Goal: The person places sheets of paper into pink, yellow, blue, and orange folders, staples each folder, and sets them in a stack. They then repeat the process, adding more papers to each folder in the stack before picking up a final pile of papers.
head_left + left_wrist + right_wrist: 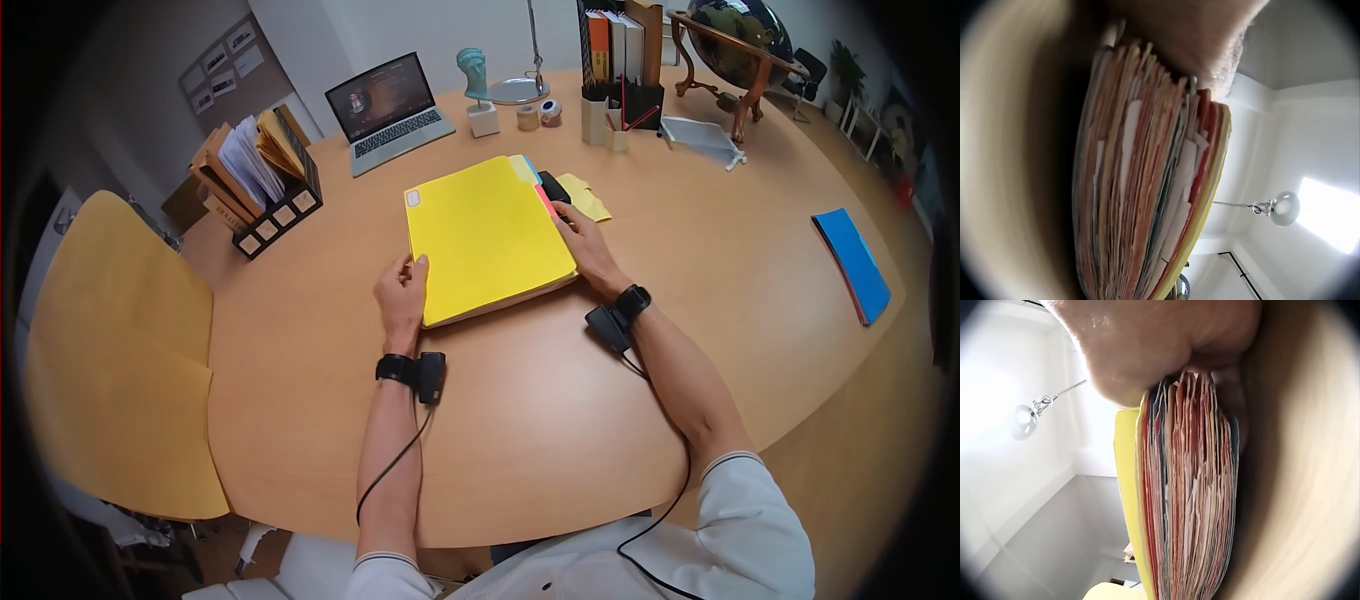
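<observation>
A thick stack of file folders and papers (pixel 1141 187) lies low at the middle of the desk, with a yellow folder (pixel 490 235) on top. Coloured tabs, pink and blue among them, stick out along its far right side. My left hand (pixel 402 292) grips the stack's left side near the front corner, thumb at the top edge. On the opposite side my right hand (pixel 588 248) holds the right edge, its fingers partly hidden beneath. In the right wrist view, the many layered sheet edges (pixel 1191 494) show right under the right hand.
Beyond the stack lie a black object (pixel 553 186) and crumpled yellow paper (pixel 587 198). A laptop (pixel 400 125), small bust (pixel 474 80), pen holders (pixel 625 115) and globe (pixel 740 35) stand at the back. A file rack (pixel 275 215) is left, a blue folder (pixel 853 265) far right.
</observation>
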`<state>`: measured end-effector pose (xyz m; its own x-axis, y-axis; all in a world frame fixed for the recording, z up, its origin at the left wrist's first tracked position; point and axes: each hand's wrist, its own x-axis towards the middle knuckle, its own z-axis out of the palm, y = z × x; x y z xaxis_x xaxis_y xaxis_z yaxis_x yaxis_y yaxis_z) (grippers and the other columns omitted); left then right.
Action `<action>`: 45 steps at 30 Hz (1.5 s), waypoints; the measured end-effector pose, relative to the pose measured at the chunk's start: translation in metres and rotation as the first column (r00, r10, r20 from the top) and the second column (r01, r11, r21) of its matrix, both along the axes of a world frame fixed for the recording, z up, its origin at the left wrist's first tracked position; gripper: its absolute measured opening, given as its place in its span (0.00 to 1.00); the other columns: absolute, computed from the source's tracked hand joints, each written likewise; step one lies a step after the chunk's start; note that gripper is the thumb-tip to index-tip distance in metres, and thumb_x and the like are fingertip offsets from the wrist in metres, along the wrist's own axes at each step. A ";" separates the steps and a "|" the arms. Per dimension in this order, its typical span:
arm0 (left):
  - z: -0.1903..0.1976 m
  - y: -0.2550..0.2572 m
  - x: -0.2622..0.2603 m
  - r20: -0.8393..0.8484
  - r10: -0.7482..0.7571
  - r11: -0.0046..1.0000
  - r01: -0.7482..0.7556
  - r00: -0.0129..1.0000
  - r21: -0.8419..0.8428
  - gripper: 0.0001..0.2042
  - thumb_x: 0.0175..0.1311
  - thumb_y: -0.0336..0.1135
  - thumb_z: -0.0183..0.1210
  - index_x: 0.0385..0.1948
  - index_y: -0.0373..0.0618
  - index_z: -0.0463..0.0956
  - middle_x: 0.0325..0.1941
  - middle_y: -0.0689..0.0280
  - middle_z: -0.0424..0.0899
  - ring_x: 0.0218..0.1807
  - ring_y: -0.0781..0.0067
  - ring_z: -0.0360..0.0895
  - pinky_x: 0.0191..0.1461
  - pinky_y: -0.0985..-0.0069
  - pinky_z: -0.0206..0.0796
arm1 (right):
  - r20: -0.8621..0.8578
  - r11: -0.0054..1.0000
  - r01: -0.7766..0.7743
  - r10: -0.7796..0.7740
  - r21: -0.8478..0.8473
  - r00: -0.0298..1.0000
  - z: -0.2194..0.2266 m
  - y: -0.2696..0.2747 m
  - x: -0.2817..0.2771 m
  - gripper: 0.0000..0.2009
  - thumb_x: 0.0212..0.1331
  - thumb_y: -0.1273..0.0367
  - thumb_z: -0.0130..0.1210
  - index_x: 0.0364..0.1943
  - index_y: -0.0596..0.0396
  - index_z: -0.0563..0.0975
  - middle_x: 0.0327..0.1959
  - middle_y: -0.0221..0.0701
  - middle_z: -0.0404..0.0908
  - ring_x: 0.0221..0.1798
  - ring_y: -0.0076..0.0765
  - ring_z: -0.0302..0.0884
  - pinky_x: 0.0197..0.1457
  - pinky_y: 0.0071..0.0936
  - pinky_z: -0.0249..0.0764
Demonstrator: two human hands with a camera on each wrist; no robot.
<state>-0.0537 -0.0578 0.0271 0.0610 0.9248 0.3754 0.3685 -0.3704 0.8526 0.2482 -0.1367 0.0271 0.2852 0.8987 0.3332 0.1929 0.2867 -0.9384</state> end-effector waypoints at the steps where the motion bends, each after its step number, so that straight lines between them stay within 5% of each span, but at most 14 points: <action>1: 0.004 -0.004 0.002 -0.007 -0.006 1.000 0.006 1.000 -0.002 0.18 0.70 0.40 0.62 0.49 0.30 0.82 0.34 0.61 0.86 0.33 0.74 0.80 0.39 0.75 0.72 | -0.028 1.000 -0.019 0.019 -0.006 0.999 -0.003 0.001 0.001 0.24 0.73 0.59 0.53 0.65 0.62 0.72 0.49 0.37 0.85 0.47 0.26 0.81 0.53 0.26 0.74; 3: 0.013 -0.015 0.001 -0.337 0.217 0.963 -0.143 0.916 0.230 0.20 0.72 0.42 0.60 0.51 0.30 0.82 0.42 0.56 0.87 0.39 0.65 0.85 0.44 0.73 0.76 | -0.042 0.999 -0.018 0.016 -0.040 0.999 -0.002 -0.001 0.001 0.24 0.73 0.59 0.54 0.65 0.62 0.72 0.45 0.37 0.85 0.45 0.25 0.81 0.51 0.25 0.74; 7: 0.008 -0.013 -0.007 -0.210 0.180 0.975 -0.146 0.961 0.170 0.21 0.71 0.44 0.60 0.49 0.30 0.82 0.43 0.55 0.86 0.47 0.59 0.85 0.49 0.69 0.76 | 0.017 0.994 0.035 -0.033 -0.107 0.999 -0.007 0.000 0.006 0.27 0.68 0.60 0.58 0.66 0.62 0.71 0.34 0.34 0.83 0.36 0.23 0.78 0.45 0.26 0.74; 10: 0.014 -0.031 -0.010 -0.094 0.021 0.983 -0.004 0.995 0.186 0.25 0.69 0.48 0.62 0.54 0.30 0.79 0.54 0.48 0.83 0.62 0.52 0.78 0.63 0.63 0.70 | 0.092 0.984 0.092 -0.078 -0.155 0.993 -0.003 -0.002 0.001 0.29 0.63 0.58 0.62 0.64 0.62 0.73 0.31 0.33 0.81 0.34 0.25 0.76 0.43 0.28 0.73; 13: 0.023 -0.053 -0.004 -0.268 -0.241 0.922 0.307 0.933 0.238 0.35 0.62 0.49 0.67 0.65 0.31 0.69 0.73 0.37 0.64 0.76 0.40 0.61 0.77 0.56 0.54 | 0.174 0.973 0.149 -0.118 -0.177 0.978 0.002 0.001 0.000 0.31 0.59 0.56 0.65 0.63 0.61 0.75 0.32 0.35 0.82 0.36 0.30 0.78 0.45 0.30 0.74; 16: 0.031 -0.066 0.005 -0.471 -0.068 0.920 0.238 0.880 0.312 0.35 0.61 0.48 0.69 0.64 0.30 0.70 0.72 0.39 0.67 0.74 0.41 0.64 0.76 0.57 0.56 | 0.218 0.973 0.177 -0.142 -0.150 0.966 0.004 0.001 -0.008 0.32 0.56 0.55 0.67 0.61 0.62 0.75 0.41 0.41 0.84 0.45 0.37 0.82 0.53 0.32 0.75; 20: 0.015 -0.050 -0.002 -0.349 -0.140 0.936 0.239 0.927 0.259 0.35 0.59 0.48 0.70 0.61 0.29 0.70 0.71 0.36 0.67 0.70 0.35 0.67 0.72 0.56 0.61 | 0.179 0.989 0.109 -0.091 -0.097 0.980 0.023 -0.008 -0.020 0.35 0.52 0.54 0.71 0.60 0.65 0.75 0.56 0.47 0.82 0.62 0.45 0.79 0.65 0.34 0.72; 23: 0.018 -0.053 0.003 -0.299 -0.125 0.952 0.199 0.946 0.234 0.26 0.67 0.42 0.64 0.60 0.30 0.73 0.68 0.37 0.73 0.68 0.38 0.71 0.71 0.58 0.63 | 0.217 0.991 0.060 -0.032 -0.122 0.976 0.022 -0.010 -0.014 0.40 0.51 0.57 0.72 0.65 0.65 0.70 0.57 0.46 0.81 0.59 0.39 0.80 0.62 0.32 0.75; 26: 0.017 -0.056 0.002 -0.198 -0.027 0.959 0.081 0.980 0.270 0.16 0.74 0.37 0.56 0.49 0.29 0.78 0.52 0.38 0.82 0.53 0.40 0.80 0.56 0.60 0.71 | 0.178 0.992 0.003 0.020 -0.129 0.984 0.022 -0.012 -0.013 0.45 0.47 0.57 0.74 0.68 0.66 0.66 0.61 0.48 0.79 0.61 0.43 0.79 0.65 0.34 0.73; 28: 0.012 -0.056 -0.006 -0.255 0.132 0.980 -0.088 0.958 0.178 0.20 0.77 0.39 0.52 0.30 0.27 0.76 0.27 0.43 0.79 0.28 0.52 0.75 0.34 0.60 0.66 | 0.157 0.994 0.015 0.002 -0.110 0.988 0.026 -0.014 -0.014 0.47 0.47 0.57 0.74 0.69 0.65 0.63 0.61 0.50 0.79 0.62 0.48 0.78 0.67 0.36 0.71; 29: 0.008 -0.052 -0.006 -0.185 0.175 0.955 -0.121 0.967 0.271 0.25 0.77 0.39 0.51 0.18 0.29 0.66 0.13 0.52 0.63 0.18 0.66 0.57 0.23 0.61 0.49 | 0.193 0.998 0.045 -0.035 -0.046 0.981 0.025 -0.013 -0.016 0.46 0.47 0.60 0.71 0.70 0.65 0.60 0.59 0.55 0.79 0.61 0.56 0.78 0.67 0.40 0.72; 33: 0.007 -0.055 -0.009 -0.040 0.241 0.935 -0.221 0.970 0.276 0.28 0.76 0.38 0.53 0.12 0.32 0.60 0.08 0.62 0.58 0.18 0.76 0.53 0.22 0.64 0.45 | 0.234 0.996 0.044 -0.025 -0.075 0.972 0.020 -0.009 -0.014 0.45 0.48 0.60 0.70 0.69 0.67 0.61 0.57 0.58 0.79 0.60 0.60 0.78 0.65 0.42 0.72; 39: 0.018 -0.059 0.005 0.182 0.266 0.943 -0.295 0.947 0.156 0.19 0.74 0.37 0.55 0.26 0.26 0.76 0.24 0.69 0.79 0.28 0.77 0.71 0.33 0.71 0.65 | 0.281 0.984 0.112 -0.070 -0.139 0.957 0.020 -0.005 -0.013 0.35 0.48 0.58 0.72 0.55 0.68 0.71 0.49 0.62 0.81 0.55 0.63 0.80 0.59 0.44 0.74; 45: 0.008 -0.056 -0.004 0.161 0.151 0.985 -0.162 0.975 0.060 0.15 0.72 0.35 0.55 0.44 0.25 0.77 0.44 0.63 0.83 0.44 0.71 0.78 0.52 0.72 0.70 | 0.398 0.973 0.168 -0.094 -0.157 0.913 0.020 -0.004 -0.013 0.25 0.47 0.54 0.74 0.31 0.63 0.76 0.30 0.44 0.81 0.33 0.39 0.78 0.38 0.35 0.74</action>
<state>-0.0580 -0.1143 0.0350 -0.1468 0.8883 0.4351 0.2923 -0.3813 0.8770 0.2354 -0.1404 0.0469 0.2874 0.9179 0.2736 0.5735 0.0639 -0.8167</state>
